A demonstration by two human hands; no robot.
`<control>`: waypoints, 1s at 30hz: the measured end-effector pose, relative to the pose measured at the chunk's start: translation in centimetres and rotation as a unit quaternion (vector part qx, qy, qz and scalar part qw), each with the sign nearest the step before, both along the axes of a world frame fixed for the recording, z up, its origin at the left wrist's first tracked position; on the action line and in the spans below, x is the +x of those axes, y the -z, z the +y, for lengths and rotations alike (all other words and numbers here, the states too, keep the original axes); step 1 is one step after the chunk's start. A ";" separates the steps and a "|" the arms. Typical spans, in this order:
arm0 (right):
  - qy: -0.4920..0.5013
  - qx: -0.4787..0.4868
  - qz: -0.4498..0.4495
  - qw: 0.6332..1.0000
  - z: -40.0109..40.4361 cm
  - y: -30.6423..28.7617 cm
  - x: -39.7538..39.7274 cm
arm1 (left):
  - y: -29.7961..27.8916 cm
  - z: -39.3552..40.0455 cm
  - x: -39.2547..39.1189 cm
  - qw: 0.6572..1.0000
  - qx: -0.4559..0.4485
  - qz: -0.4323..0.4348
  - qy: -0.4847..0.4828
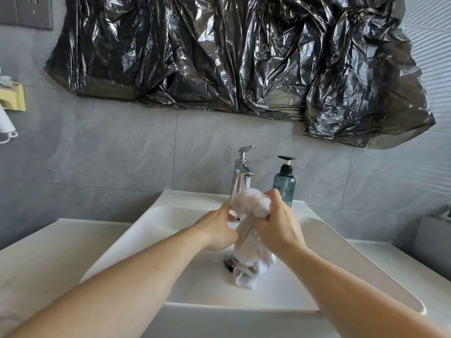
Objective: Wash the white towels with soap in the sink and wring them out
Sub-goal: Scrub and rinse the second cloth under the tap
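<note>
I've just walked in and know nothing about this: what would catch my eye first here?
Probably the crumpled black plastic sheeting spread across the grey tiled wall above the sink. Below it, the left hand and right hand grip a bunched white towel over the white ceramic sink, its tail hanging down to the drain. Behind them stand a chrome faucet and, to its right, a blue-grey pump bottle.
</note>
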State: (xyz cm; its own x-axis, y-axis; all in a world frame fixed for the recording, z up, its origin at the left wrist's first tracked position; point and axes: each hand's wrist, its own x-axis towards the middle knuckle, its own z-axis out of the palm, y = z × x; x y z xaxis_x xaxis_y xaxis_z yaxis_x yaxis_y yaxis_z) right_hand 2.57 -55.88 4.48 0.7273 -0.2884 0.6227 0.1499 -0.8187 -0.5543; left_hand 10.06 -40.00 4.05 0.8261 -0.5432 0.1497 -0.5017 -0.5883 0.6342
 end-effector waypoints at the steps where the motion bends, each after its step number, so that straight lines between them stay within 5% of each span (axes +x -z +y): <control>1: -0.001 0.012 0.001 1.000 0.0 0.0 -0.1 | 0.1 0.0 0.1 0.999 -0.008 0.031 0.013; 7: 0.000 0.051 0.015 0.999 -0.3 0.2 -0.1 | 0.3 -0.4 0.2 0.998 0.003 0.046 0.052; 17: -0.048 0.061 0.145 0.986 -0.1 0.7 0.0 | 0.3 -0.3 0.3 0.962 0.076 -0.247 -0.088; 21: -0.033 0.008 0.174 0.984 -0.2 1.0 0.1 | 0.4 0.0 0.3 0.962 0.060 -0.251 -0.088; 30: -0.024 0.034 0.017 0.999 -0.4 0.2 -0.2 | -0.4 0.1 0.3 0.989 -0.022 -0.116 -0.093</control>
State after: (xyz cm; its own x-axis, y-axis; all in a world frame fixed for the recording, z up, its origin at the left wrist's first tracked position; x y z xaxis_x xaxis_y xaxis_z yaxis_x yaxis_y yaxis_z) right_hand 2.33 -56.30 4.24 0.7613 -0.2941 0.5779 0.1678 -0.7715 -0.6137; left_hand 10.39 -39.86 4.47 0.8521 -0.3730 0.3672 -0.5219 -0.6584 0.5423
